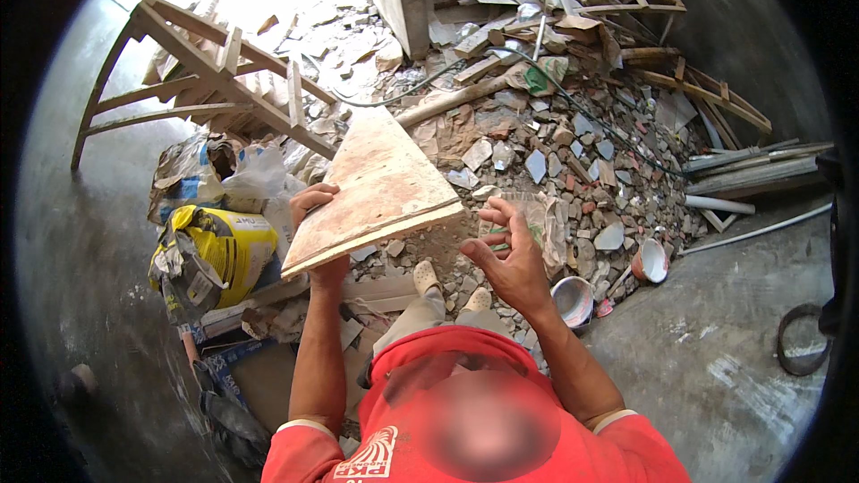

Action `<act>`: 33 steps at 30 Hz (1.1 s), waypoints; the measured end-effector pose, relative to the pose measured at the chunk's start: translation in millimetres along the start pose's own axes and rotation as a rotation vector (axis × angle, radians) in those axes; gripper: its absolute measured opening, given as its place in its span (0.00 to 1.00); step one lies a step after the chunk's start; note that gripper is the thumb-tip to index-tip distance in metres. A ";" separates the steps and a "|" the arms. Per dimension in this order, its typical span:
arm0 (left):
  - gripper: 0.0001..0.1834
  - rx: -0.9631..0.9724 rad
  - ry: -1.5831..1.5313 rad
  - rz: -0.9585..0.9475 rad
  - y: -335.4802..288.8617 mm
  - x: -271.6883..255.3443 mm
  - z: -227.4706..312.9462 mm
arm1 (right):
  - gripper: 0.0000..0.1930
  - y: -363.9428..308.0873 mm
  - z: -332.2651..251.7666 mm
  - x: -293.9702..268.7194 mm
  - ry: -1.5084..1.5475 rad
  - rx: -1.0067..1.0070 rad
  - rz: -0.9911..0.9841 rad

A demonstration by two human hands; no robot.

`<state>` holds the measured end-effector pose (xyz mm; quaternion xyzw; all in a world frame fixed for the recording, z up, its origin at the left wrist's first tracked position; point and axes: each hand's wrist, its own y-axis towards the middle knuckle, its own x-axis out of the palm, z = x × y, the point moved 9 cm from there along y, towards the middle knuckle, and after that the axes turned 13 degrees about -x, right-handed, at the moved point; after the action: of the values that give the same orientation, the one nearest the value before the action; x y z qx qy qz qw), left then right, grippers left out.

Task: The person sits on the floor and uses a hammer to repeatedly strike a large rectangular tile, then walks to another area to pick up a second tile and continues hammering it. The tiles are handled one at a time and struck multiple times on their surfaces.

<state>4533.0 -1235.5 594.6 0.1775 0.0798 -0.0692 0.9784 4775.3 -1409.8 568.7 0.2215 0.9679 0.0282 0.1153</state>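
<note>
A long plywood board (pixel 380 181), pale and stained, stretches away from me, its near edge tilted up toward the right. My left hand (pixel 310 204) is closed on the board's left edge, with the fingers on top and part of the hand hidden beneath. Just off the board's near right corner, my right hand (pixel 514 255) is raised with its fingers apart and slightly curled, holding nothing. Below the board, my feet in beige clogs (pixel 427 277) stand among broken rubble (pixel 582 161).
A wooden trestle frame (pixel 201 58) leans at the far left. Beside me lie a yellow sack (pixel 237 250) and flattened cardboard (pixel 259 385). Two small buckets, one white inside (pixel 573 297), sit at the right. Scrap timber (pixel 707 94), pipes (pixel 720 204) and a hose (pixel 617 131) lie beyond.
</note>
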 end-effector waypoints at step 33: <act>0.27 0.049 0.007 -0.025 13.5 12.3 7.0 | 0.39 -34.2 89.6 -15.0 -0.161 0.197 -0.097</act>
<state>4548.1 -1226.8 603.4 0.2006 0.0836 -0.0826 0.9726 4795.1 -1446.8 481.2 0.1864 0.9632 -0.0903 0.1714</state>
